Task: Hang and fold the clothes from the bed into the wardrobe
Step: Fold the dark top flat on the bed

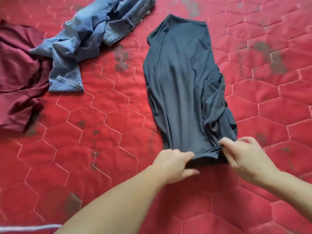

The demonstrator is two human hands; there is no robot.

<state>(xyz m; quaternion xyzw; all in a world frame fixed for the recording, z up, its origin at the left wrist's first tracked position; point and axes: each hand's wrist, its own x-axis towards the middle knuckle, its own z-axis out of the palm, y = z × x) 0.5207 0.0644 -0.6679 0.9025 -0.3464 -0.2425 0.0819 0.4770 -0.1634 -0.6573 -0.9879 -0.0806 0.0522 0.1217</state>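
Scene: A person bends over a red quilted bed cover (118,102) stitched in a hexagon pattern and marked with dark worn patches.
Dark shirt: A dark grey-blue soft jersey shirt (180,81) lies folded lengthwise into a long narrow strip, right of centre, its neckline at the far end and its hem nearest the person; bunched folds gather along its right edge.
Left hand: The left hand (173,164) grips the near left corner of the hem, thumb on top and fingers curled beneath the cloth.
Right hand: The right hand (244,154) pinches the near right corner of the same hem, fingers closed around gathered fabric; motion blur softens its outline.
Jeans: A crumpled pair of faded blue denim jeans (91,38) sprawls at upper left, well apart from the shirt.
Maroon garment: A rumpled maroon cloth garment (18,73) lies at the left edge, touching the jeans.
Corner: A pale, blurred strip (30,228) crosses the bottom left; what it is cannot be told.
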